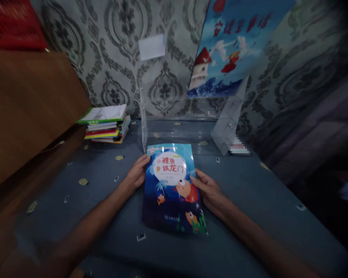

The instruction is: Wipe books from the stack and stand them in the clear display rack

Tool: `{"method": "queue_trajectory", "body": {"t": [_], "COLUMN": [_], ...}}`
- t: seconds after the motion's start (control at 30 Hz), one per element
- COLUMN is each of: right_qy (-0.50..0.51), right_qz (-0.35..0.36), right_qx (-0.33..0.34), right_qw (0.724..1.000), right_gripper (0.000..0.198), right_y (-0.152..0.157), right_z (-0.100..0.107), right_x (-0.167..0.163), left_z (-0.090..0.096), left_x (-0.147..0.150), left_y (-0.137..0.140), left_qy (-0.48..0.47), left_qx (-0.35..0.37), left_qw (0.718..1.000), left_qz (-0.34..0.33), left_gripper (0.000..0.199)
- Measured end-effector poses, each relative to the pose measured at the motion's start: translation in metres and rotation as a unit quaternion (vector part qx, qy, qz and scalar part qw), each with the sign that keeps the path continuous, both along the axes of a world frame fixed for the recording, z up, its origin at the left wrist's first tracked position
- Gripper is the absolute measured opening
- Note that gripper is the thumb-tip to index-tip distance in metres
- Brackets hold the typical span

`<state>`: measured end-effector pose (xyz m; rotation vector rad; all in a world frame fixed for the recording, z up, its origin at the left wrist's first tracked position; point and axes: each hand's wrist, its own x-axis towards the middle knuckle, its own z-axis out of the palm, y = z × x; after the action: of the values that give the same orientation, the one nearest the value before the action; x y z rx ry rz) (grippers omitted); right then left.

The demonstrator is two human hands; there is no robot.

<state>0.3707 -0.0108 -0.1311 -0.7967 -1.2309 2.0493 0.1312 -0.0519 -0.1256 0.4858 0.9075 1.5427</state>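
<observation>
A blue picture book [168,204] with orange cartoon fish and a white title circle is held between both hands, its front cover facing me. My left hand [137,172] grips its left edge near the top, thumb on the cover and the other fingers partly behind. On the right edge, my right hand [208,189] pinches the book with its thumb in front. Just beyond the book stands a clear acrylic rack [224,125] with upright side panels; part of its front is hidden by the book's top.
A stack of books [106,125] lies at the back left of the dark patterned cloth [104,216], near a brown wooden panel [31,112]. On the patterned wall are a blue poster [220,54] and a white card [152,47]. A pixelated patch covers something beside the rack.
</observation>
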Motion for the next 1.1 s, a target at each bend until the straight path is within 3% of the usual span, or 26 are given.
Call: {"method": "queue_trajectory", "body": {"t": [0.3, 0.43, 0.73, 1.1], "right_qy": [0.027, 0.029, 0.008, -0.001], "right_qz": [0.011, 0.011, 0.06, 0.066], "right_qx": [-0.059, -0.063, -0.045, -0.035], "right_qw": [0.998, 0.998, 0.997, 0.997], "right_gripper": [0.048, 0.048, 0.046, 0.045], "right_y": [0.002, 0.003, 0.001, 0.002], "right_z": [0.004, -0.004, -0.003, -0.001], "right_x": [-0.001, -0.002, -0.001, 0.0], "left_z": [-0.008, -0.009, -0.025, -0.016], "left_x": [0.001, 0.003, -0.006, 0.001], "left_y": [0.005, 0.006, 0.014, 0.011], "left_qy": [-0.06, -0.073, -0.063, -0.086], "left_qx": [0.003, 0.005, -0.031, -0.032], "left_qw": [0.998, 0.997, 0.997, 0.996], "left_qz": [-0.007, -0.017, 0.04, 0.021], "left_gripper": [0.024, 0.024, 0.029, 0.036]}}
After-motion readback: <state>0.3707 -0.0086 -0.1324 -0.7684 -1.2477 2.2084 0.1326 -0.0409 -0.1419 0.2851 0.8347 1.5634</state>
